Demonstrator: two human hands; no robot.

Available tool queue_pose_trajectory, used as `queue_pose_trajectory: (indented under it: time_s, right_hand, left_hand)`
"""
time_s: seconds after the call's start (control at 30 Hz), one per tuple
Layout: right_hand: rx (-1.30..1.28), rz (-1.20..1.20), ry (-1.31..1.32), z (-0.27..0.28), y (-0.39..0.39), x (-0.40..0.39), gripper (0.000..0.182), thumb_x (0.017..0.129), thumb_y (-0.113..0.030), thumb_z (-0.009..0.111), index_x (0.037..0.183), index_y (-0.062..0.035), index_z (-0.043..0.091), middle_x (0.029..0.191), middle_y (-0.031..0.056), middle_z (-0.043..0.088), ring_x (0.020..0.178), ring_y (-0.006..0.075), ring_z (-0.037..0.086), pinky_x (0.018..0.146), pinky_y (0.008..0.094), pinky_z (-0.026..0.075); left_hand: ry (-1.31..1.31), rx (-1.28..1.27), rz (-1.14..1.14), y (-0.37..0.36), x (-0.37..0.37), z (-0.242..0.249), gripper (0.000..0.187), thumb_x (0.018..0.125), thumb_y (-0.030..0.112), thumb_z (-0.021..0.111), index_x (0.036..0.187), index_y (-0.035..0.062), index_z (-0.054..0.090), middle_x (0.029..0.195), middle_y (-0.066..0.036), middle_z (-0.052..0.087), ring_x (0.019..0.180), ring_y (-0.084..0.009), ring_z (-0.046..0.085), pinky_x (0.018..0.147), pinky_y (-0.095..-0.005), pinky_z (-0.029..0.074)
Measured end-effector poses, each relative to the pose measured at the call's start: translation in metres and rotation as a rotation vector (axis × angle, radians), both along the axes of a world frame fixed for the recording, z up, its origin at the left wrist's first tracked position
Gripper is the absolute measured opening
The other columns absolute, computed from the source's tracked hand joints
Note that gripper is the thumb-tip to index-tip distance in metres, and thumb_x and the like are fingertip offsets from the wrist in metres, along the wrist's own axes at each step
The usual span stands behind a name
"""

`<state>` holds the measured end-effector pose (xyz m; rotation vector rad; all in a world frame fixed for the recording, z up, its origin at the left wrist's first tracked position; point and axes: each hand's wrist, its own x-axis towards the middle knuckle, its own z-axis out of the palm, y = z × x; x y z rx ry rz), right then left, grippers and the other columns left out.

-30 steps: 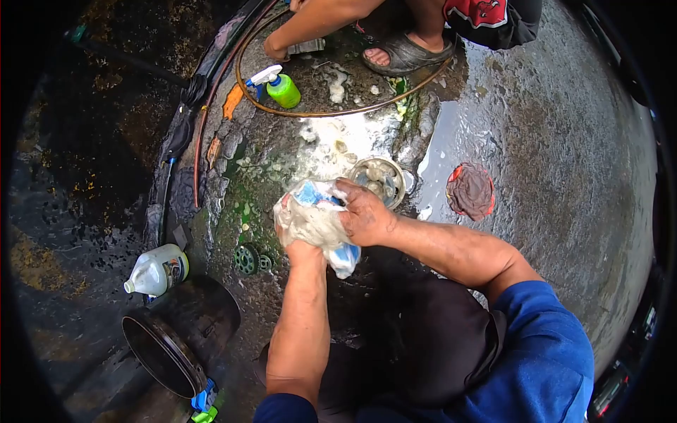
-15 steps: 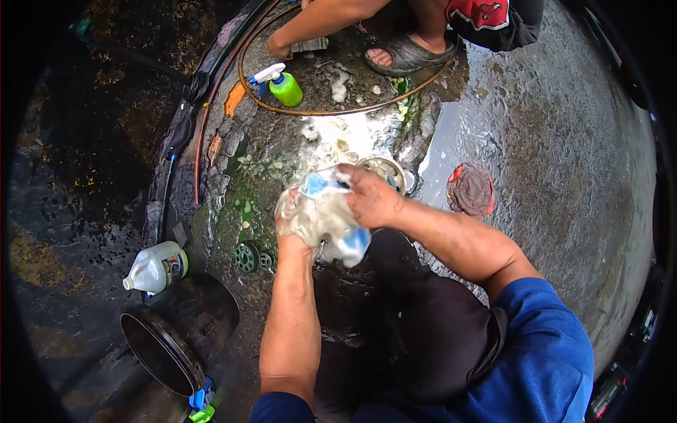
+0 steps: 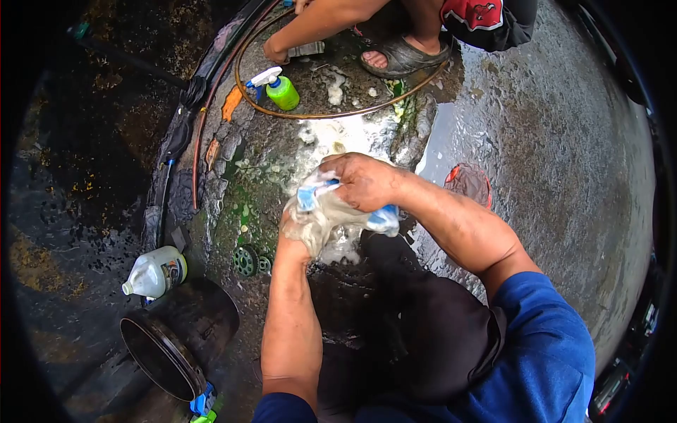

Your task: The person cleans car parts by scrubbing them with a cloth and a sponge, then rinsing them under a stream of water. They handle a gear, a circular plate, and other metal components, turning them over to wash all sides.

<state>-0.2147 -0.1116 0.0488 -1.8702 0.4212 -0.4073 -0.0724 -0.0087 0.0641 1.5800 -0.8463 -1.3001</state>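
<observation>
Mid-frame, my left hand (image 3: 290,230) and right hand (image 3: 364,181) grip the rag (image 3: 308,199), likely soft, slippery (foamy, too); best bunched deep.

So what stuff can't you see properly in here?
- Head view: whether anything is inside the soapy cloth; its folds, the left hand and the right hand hide that.
- Head view: the other person's head, cut off by the top edge.
- Head view: the bottom inside the black bucket; it's too dark.
- Head view: the words on the jug's label; too small.
</observation>
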Motion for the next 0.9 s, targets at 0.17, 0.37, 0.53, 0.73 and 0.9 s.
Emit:
queue_pose_trajectory:
  time_s: [0.17,0.37,0.53,0.73,0.9]
  right_hand:
    - [-0.273,-0.280,0.039,-0.026,0.041,0.003,0.033,0.077,-0.014,0.056,0.107,-0.0031,0.062,0.116,0.0233,0.055,0.111,0.0361,0.051,0.095,0.0385,0.044]
    - [-0.056,-0.185,-0.067,-0.021,0.025,0.001,0.035,0.076,-0.017,0.059,0.106,0.0002,0.062,0.112,0.0235,0.059,0.108,0.0362,0.054,0.093,0.0389,0.046]
    - [-0.297,-0.089,-0.012,-0.010,0.015,0.007,0.039,0.076,-0.015,0.057,0.111,-0.0001,0.060,0.115,0.0253,0.057,0.111,0.0374,0.053,0.094,0.0399,0.044]
    - [0.060,-0.393,-0.039,-0.044,0.061,0.005,0.033,0.083,-0.016,0.055,0.114,-0.0056,0.060,0.120,0.0194,0.057,0.113,0.0315,0.054,0.095,0.0378,0.044]
    - [-0.172,-0.080,0.060,-0.009,0.006,0.006,0.032,0.072,-0.016,0.058,0.102,-0.0033,0.063,0.109,0.0214,0.058,0.102,0.0386,0.056,0.090,0.0386,0.047]
  left_hand:
    - [-0.198,-0.030,-0.015,-0.004,0.019,-0.021,0.030,0.081,0.008,0.067,0.107,-0.0036,0.058,0.099,-0.011,0.064,0.085,-0.0162,0.062,0.077,-0.0287,0.052]
    - [0.073,-0.006,0.103,0.001,0.008,-0.016,0.031,0.080,0.010,0.068,0.108,-0.0007,0.059,0.097,-0.008,0.064,0.083,-0.0151,0.061,0.072,-0.0268,0.051]
    - [-0.121,-0.160,-0.069,0.007,0.011,-0.026,0.034,0.080,0.008,0.067,0.111,-0.0005,0.058,0.103,-0.008,0.063,0.084,-0.0146,0.060,0.076,-0.0269,0.051]
    - [0.276,-0.103,0.264,0.004,0.007,-0.040,0.033,0.082,0.007,0.065,0.112,-0.0016,0.057,0.102,-0.010,0.063,0.085,-0.0155,0.062,0.076,-0.0295,0.052]
    - [0.128,-0.120,0.006,-0.005,-0.001,-0.023,0.039,0.080,0.009,0.067,0.117,0.0000,0.057,0.101,-0.009,0.064,0.085,-0.0155,0.062,0.074,-0.0282,0.052]
